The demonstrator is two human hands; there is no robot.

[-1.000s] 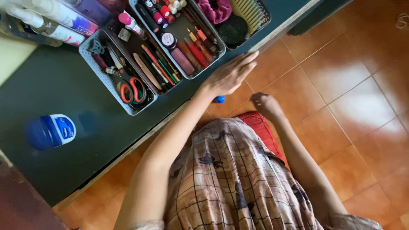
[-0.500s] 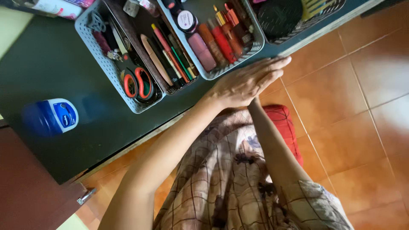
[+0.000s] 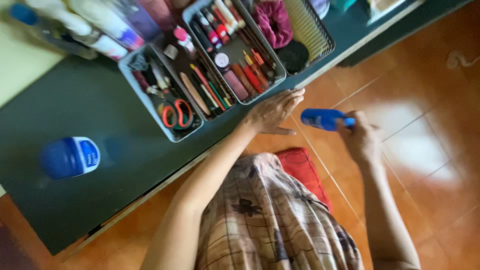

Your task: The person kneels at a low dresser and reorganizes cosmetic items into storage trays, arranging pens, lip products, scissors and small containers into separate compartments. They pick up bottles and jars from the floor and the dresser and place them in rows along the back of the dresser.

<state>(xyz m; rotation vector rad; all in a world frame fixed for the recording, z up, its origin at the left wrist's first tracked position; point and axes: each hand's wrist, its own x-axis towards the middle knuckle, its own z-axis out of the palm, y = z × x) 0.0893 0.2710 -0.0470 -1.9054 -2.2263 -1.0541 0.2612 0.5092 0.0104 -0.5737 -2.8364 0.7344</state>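
My left hand (image 3: pixel 272 111) lies flat, fingers together, on the front edge of a dark green table (image 3: pixel 75 105), just below a grey organiser tray (image 3: pixel 272 82) of pens and small tubes. My right hand (image 3: pixel 361 141) is off the table, over the orange tiled floor, gripping a blue bottle (image 3: pixel 324 119) held sideways with its free end pointing toward the left hand. The two hands are a short way apart.
A second grey tray (image 3: pixel 142 97) holds red-handled scissors (image 3: pixel 176 114) and pens. A dark mesh basket (image 3: pixel 320 35) holds a pink cloth and a comb. A blue and white jar (image 3: pixel 70 157) lies at the left. Bottles (image 3: pixel 100 35) stand at the back. A red cushion (image 3: pixel 302 167) lies under me.
My right hand has come out from under the left hand, now holding the blue bottle to the right of the table edge. The left hand stays on the edge.
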